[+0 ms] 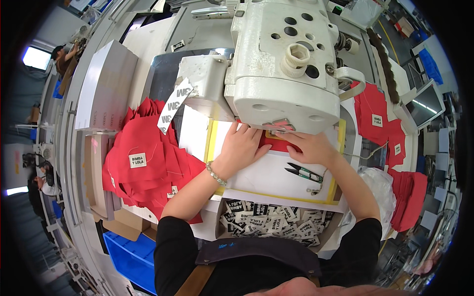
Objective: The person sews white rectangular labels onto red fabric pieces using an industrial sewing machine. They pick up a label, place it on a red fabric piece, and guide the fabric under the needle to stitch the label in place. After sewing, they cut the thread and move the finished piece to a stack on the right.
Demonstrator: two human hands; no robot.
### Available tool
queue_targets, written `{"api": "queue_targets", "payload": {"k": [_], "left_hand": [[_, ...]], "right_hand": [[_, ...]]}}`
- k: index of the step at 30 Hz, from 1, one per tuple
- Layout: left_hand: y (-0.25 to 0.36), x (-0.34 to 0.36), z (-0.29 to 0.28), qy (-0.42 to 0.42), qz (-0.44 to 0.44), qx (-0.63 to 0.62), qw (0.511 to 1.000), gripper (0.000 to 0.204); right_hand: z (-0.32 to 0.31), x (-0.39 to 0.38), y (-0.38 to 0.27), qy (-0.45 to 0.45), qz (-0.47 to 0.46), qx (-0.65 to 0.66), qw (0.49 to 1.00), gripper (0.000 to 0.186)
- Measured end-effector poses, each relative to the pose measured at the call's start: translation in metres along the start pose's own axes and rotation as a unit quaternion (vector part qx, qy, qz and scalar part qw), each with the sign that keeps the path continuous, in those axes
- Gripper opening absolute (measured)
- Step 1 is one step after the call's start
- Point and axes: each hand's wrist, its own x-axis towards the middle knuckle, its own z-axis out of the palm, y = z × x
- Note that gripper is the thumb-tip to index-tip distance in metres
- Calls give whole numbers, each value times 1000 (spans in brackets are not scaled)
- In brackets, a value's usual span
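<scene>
Under the head of a large white industrial sewing machine, a small piece of red fabric lies on the white work plate with yellow edging. My left hand rests on the left side of the fabric, fingers stretched out and thumb apart. From the right, my right hand lies on the other side, fingers extended flat toward the machine. The machine head partly hides the fingertips and the fabric's far edge. Thread snips with green handles lie on the plate beside my right hand.
An open box of black and white labels stands in front of me. Labelled red fabric pieces heap up at left; more red pieces hang at right, above a folded red stack. A blue bin sits lower left.
</scene>
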Motion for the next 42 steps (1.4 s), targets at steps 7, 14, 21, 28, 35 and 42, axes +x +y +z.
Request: {"api": "queue_targets", "payload": {"k": [7,14,21,28,35,42], "left_hand": [[1,1,-2,-15,-5,3,1000,52],[2,2,-5,32,18,14,999,54],[2,3,-4,28,23,18,999,52],[-8,10,-5,15,27,29,999,49],[-18,23,-7,22,22,-39,999,34],[-21,17,-4,21,13,-44,999,29]], "right_hand": [[-4,3,-4,-18,16,3,1000,39],[-9,4,-9,-10,-2,-24,1000,41],[-9,3,-8,-24,1,-29,999,42],[-12,7,1,-63,10,-33,997,44],[-15,10,15,-73,14,-39,996,44],[-14,11,12,-91,16,-39,995,45]]}}
